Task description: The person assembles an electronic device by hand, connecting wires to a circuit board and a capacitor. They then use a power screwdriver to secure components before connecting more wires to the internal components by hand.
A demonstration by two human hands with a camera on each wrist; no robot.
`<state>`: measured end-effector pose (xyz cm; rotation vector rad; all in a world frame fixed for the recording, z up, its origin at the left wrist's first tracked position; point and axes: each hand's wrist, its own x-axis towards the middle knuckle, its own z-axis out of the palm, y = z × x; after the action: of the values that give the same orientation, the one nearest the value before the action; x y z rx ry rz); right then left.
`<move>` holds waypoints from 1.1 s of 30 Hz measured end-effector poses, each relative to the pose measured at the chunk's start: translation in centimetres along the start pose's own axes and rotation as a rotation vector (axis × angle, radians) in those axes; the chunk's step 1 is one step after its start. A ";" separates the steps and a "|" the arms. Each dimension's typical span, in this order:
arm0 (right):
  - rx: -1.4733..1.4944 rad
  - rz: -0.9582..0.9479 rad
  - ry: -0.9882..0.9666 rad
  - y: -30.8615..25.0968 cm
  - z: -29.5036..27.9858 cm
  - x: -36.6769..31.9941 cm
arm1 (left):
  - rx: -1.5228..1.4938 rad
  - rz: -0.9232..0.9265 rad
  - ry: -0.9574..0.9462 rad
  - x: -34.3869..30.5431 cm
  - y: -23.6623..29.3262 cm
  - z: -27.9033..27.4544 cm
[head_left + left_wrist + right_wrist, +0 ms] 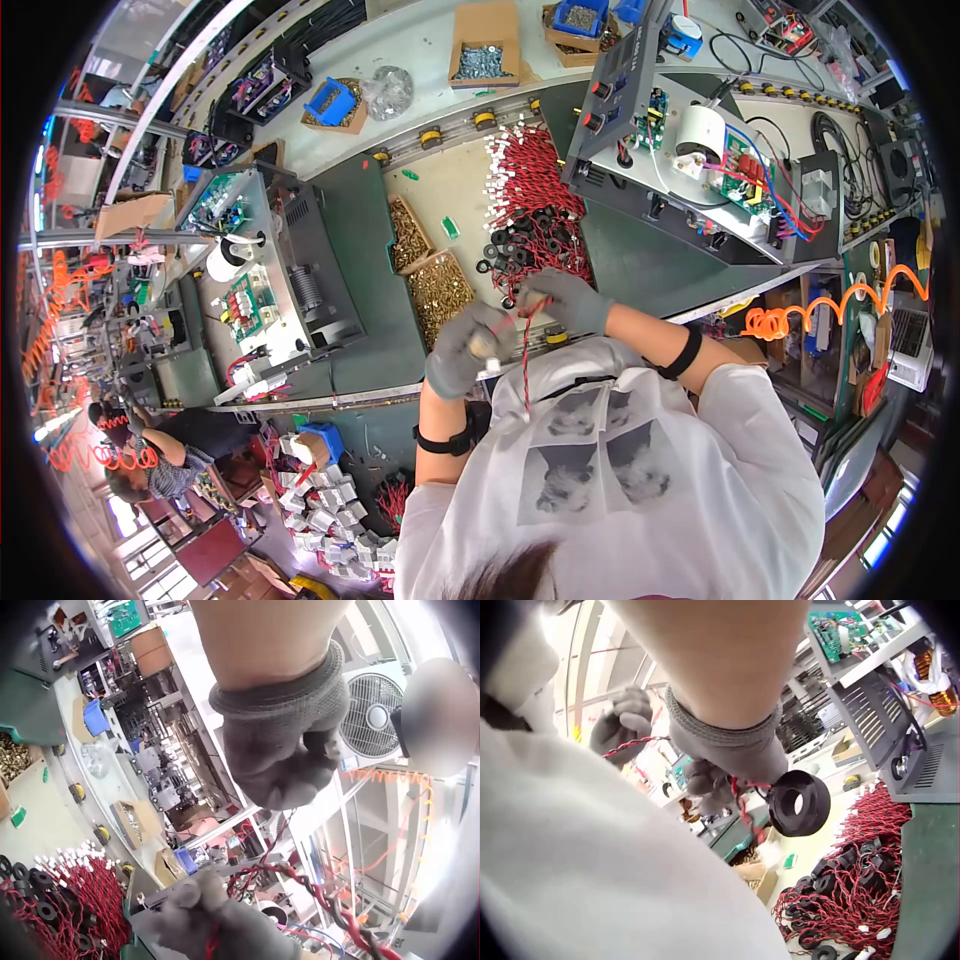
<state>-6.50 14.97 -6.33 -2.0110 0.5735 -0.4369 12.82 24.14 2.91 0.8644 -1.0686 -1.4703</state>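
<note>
My left hand (468, 345), in a grey glove, curls its fingers on a twisted red-and-black wire (322, 896). My right hand (565, 300), gloved alike, pinches the same wire close beside it. In the right wrist view a stretch of wire (634, 744) runs between both hands. Below the right hand hangs a black ring core (783, 813), and a white connector (769, 853) shows near it at a wire end. A loose length of wire (527, 375) drops in front of the white shirt. The glove hides the right fingertips in part.
Beyond the hands lies a pile of red-black wires (540, 175) with white connectors and black rings. Boxes of brass parts (440, 290) stand left of it. Opened machine housings sit at left (310, 270) and right (640, 190). An orange coiled hose (830, 310) hangs at right.
</note>
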 end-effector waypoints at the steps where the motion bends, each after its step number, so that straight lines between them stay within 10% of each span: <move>1: 0.003 0.001 -0.003 0.0 -0.2 -0.5 | -0.122 0.013 0.143 0.4 0.1 0.0; 3: 0.600 0.476 -0.012 -1.3 -2.0 -1.1 | -0.189 0.015 0.269 1.8 -0.5 -1.0; 6: 0.346 0.432 0.009 -2.5 -3.9 -2.1 | -0.983 0.014 0.337 1.6 -5.0 -5.4; 13: 0.413 0.582 0.144 -0.2 -6.0 -5.7 | -1.109 -0.108 0.290 2.8 -9.1 -4.8; 17: 0.725 0.735 0.675 2.5 -8.9 -9.1 | -0.633 -0.185 -0.084 4.3 -9.2 -4.5; 21: 0.367 0.801 0.618 3.2 -13.7 -13.3 | 0.386 -0.388 -0.145 7.3 -10.9 0.4; 25: 0.151 0.719 0.624 3.0 -15.1 -15.7 | 0.703 -0.261 -0.542 10.0 -14.7 6.5; 32: 0.222 0.518 0.716 -4.9 -14.9 -16.2 | 1.122 -0.251 0.099 11.2 -8.9 14.3; 33: 0.220 0.516 0.726 -5.9 -14.8 -16.3 | 1.224 0.113 0.167 11.1 -6.7 14.6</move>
<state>-26.39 16.10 4.73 -1.3831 1.3800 -0.8650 -4.85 15.78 1.81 1.6678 -1.8535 -0.5007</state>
